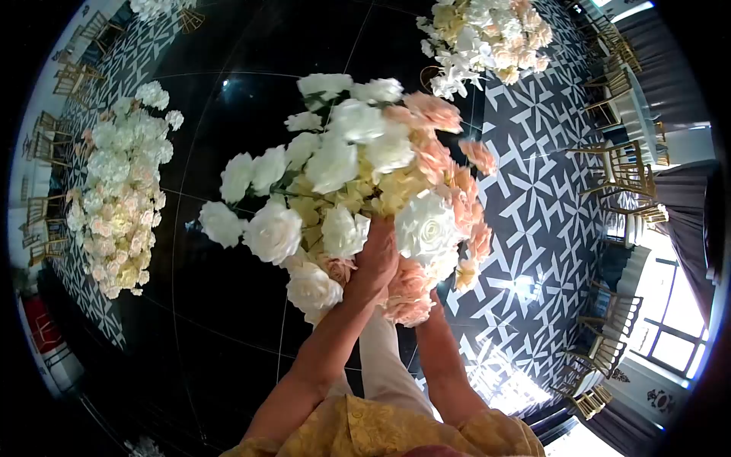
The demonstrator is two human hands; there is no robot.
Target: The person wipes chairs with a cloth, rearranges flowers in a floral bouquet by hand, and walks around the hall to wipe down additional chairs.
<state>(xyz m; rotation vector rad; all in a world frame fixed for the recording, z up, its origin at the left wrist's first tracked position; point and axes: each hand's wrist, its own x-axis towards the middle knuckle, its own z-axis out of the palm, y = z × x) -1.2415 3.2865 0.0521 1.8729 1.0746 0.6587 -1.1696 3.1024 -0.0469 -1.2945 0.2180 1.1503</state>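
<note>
Flower cluster (pixel 333 167) is sitting mid-view, just ahead of the person's legs (pixel 381 358), over glossy black floor (pixel 236 266); whatever is supporting it isn't showing. White roses (pixel 272 231) are filling the left, peach roses (pixel 411 293) the right and near edge. Left hand (pixel 378 251) is going in between blooms at the centre, probably because stems are converging there and petals are avoiding a squeeze. Its fingers are disappearing by yellow blooms (pixel 403 194); can't tell if they're pinching or spread. Right hand is hiding behind the peach roses, state unknown, maybe bracing from below. Left forearm (pixel 324 343) is angling inward; right forearm (pixel 449 365) is running steeper, close in. Side cluster (pixel 114 206) is standing well apart, left.
</note>
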